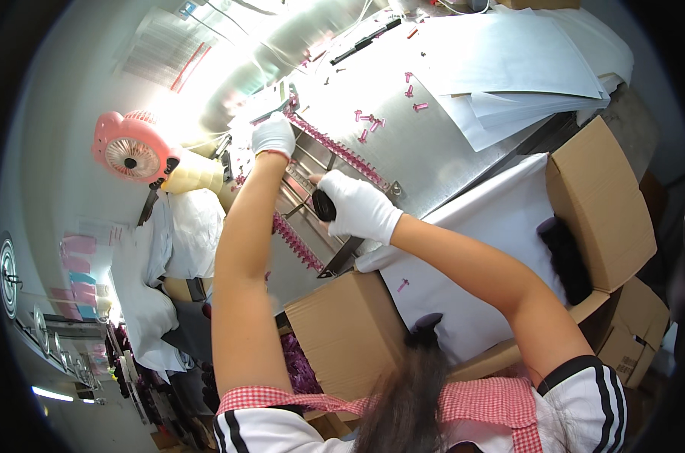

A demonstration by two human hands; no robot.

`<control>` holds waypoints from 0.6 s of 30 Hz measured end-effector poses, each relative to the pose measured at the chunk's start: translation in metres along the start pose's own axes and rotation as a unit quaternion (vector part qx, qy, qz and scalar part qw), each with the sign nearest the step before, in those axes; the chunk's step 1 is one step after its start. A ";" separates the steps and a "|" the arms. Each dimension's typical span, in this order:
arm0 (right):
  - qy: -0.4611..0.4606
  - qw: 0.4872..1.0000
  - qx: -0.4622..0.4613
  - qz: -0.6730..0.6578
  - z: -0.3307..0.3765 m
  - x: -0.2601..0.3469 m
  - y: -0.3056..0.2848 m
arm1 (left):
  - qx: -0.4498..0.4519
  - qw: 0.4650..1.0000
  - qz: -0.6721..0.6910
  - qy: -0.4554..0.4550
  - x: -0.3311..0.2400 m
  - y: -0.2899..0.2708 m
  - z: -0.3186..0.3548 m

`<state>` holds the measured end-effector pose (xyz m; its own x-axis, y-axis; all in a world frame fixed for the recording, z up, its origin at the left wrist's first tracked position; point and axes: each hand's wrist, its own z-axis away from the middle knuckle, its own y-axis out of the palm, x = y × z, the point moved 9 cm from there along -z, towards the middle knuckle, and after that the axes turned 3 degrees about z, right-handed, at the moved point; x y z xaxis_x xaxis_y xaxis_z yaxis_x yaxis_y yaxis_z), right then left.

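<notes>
My left hand (273,137), in a white glove, is at the far end of a metal frame (333,161). Its fingers curl down, and whatever they grip is hidden. Rows of pink-purple clips (342,151) line both long sides of the frame. My right hand (357,208), also gloved, is closed around a black, rounded, ridged piece (324,204) over the frame's near part. A bare fingertip shows beyond that glove. Loose pink clips (368,119) lie scattered on the metal tabletop (425,162) to the right of the frame.
An open cardboard box (603,204) with white lining stands at the near right; black fuzzy bundles (565,257) lie in it. White sheets (516,68) are stacked at the far right. A pink fan (131,151) stands left. A black pen-like tool (365,41) lies at the back.
</notes>
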<state>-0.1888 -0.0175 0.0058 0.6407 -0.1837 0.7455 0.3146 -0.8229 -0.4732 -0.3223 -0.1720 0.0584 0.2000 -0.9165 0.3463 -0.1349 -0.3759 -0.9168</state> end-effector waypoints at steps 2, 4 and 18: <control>-0.035 0.994 -0.096 -0.028 0.000 0.006 -0.012 | -0.055 0.998 0.002 0.039 0.006 -0.011 0.020; 0.013 0.987 -0.151 -0.051 0.000 -0.001 -0.018 | -0.044 0.993 0.098 0.041 0.011 -0.018 0.050; -0.088 0.995 0.027 -0.021 0.104 0.077 -0.055 | 0.257 0.556 0.785 -0.092 -0.092 -0.037 0.278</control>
<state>-0.0840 0.0693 0.0401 0.7376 -0.0478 0.6735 0.3784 -0.7969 -0.4710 -0.0658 -0.0355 0.0056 0.3292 -0.0119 -0.9442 0.0025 0.9999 -0.0117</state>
